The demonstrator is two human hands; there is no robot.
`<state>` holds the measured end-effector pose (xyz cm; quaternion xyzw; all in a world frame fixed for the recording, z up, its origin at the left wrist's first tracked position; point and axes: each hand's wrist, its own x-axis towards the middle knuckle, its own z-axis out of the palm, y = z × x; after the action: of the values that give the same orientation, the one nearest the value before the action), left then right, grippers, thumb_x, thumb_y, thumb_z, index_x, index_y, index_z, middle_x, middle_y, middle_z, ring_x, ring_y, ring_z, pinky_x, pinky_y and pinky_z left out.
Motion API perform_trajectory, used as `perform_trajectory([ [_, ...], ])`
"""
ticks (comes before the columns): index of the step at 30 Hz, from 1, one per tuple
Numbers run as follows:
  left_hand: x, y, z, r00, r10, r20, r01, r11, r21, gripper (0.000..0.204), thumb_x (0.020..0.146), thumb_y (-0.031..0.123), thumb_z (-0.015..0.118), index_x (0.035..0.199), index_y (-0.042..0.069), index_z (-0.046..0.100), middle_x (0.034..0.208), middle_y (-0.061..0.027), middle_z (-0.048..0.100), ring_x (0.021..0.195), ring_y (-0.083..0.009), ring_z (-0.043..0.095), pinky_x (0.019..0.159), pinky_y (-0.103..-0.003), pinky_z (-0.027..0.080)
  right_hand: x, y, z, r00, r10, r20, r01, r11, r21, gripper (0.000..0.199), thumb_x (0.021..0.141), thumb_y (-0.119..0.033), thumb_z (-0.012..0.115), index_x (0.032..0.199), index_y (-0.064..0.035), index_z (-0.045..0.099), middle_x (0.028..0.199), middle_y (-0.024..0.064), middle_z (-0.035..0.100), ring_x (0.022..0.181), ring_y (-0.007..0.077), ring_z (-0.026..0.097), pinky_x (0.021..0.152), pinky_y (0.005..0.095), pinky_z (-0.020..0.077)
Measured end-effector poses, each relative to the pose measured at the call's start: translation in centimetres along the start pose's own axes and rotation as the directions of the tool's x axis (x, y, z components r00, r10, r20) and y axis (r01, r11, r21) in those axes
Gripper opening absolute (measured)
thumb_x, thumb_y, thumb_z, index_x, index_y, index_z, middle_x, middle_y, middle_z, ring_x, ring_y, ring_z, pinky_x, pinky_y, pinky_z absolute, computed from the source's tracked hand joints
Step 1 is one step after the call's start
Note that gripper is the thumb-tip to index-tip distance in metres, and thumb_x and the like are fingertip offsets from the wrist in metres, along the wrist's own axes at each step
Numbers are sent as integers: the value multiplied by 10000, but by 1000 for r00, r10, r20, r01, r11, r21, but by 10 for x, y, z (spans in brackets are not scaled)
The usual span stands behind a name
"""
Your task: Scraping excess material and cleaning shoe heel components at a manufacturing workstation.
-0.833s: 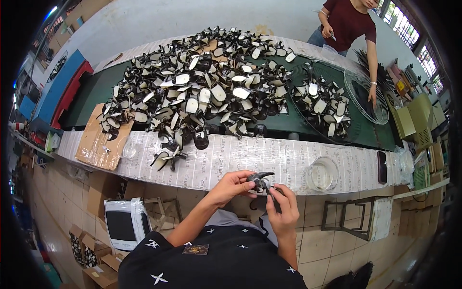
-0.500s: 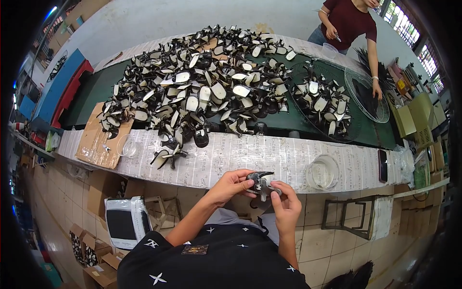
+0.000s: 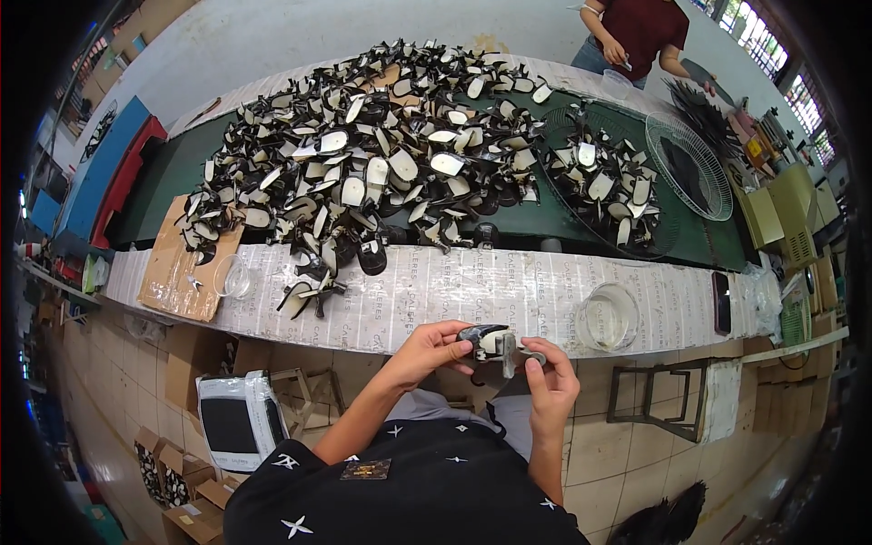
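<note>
Pinching the black piece [image 3: 487,330], the left hand [image 3: 427,351] holds it up by the table's [image 3: 509,283] near edge, left of the clear bowl [image 3: 635,318]. Thumb and fingers clamped on a grey part [image 3: 510,356], the right hand [image 3: 554,374] has shifted slightly rightward, baring more of the piece's pale inside; whether the two are joined I cannot tell. Toward the far right corner, the co-worker's [image 3: 641,34] arm has left the wire basket [image 3: 716,218].

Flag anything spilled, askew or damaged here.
Some black-and-white pieces lie past the edge of the green surface, on the wrapped ledge in front of the pile, so they look spilled over. Held piece is too small to judge for damage.
</note>
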<state>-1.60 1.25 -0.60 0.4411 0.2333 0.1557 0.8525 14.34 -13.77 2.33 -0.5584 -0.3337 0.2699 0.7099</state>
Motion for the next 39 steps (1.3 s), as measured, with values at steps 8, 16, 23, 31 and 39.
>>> perform_trajectory([
  [8, 2, 1, -1, 999, -22, -24, 24, 996, 82, 381, 973, 142, 644, 1302, -37, 576, 1120, -89, 693, 982, -132, 666, 760, -275, 613, 3, -10, 6, 985, -136, 107, 169, 894, -416, 213, 876, -14, 703, 1088, 6, 693, 1162, 149, 676, 988, 231, 681, 820, 326, 555],
  [16, 4, 1, 0, 999, -24, -32, 26, 998, 62, 369, 951, 111, 666, 1278, -41, 586, 1099, -92, 691, 967, -134, 667, 751, -294, 622, 8, -8, 12, 960, -211, 186, 278, 813, -512, 240, 857, 5, 707, 1096, 2, 685, 1155, 168, 668, 1015, 303, 679, 864, 363, 545],
  [23, 7, 1, -1, 999, -31, -41, 35, 993, 113, 376, 964, 133, 655, 1296, -30, 587, 1119, -90, 699, 997, -130, 667, 764, -278, 614, 7, -2, 14, 957, -268, 110, 271, 697, -663, 240, 876, 6, 688, 1115, 8, 675, 1174, 175, 640, 989, 311, 681, 800, 373, 565],
  [31, 9, 2, -1, 998, -52, -26, 54, 994, 94, 397, 973, 170, 648, 1311, -27, 580, 1113, -93, 701, 979, -153, 690, 756, -271, 613, 8, -7, 6, 964, -266, 14, 199, 687, -699, 245, 882, 19, 673, 1127, 9, 675, 1177, 179, 634, 964, 287, 679, 748, 339, 581],
  [39, 11, 4, 0, 997, -74, 10, 73, 997, 28, 392, 984, 171, 627, 1294, -59, 565, 1104, -124, 696, 970, -222, 714, 718, -268, 624, 10, -16, 9, 980, -199, -6, 166, 831, -531, 225, 887, 14, 673, 1111, 19, 683, 1146, 167, 655, 953, 248, 681, 724, 320, 592],
])
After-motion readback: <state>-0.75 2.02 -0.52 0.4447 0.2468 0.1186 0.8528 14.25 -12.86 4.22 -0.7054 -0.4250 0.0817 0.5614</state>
